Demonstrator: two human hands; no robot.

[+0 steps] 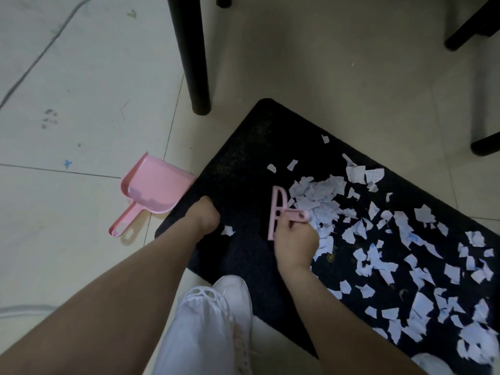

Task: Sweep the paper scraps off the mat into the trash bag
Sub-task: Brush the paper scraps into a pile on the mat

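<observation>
early going: right hand (296,240) gripping pink brush (276,212), bunching scraps (316,197) mid-mat (243,163). left hand (204,216) down on mat edge, fingers hidden, grip unclear. dustpan (154,189) idle at mat's left edge, nothing in it. most scraps scattered right. no trash bag in view.

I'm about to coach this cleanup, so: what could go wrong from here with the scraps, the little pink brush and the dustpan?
1. The dustpan lies on the tile off the mat's edge, with nobody holding it, so a pushed pile may shove it away or spill onto the floor.
2. The paper scraps are light and widely spread; quick strokes with the brush in the right hand could scatter them.
3. The left hand rests on the mat, in the sweep path.
</observation>
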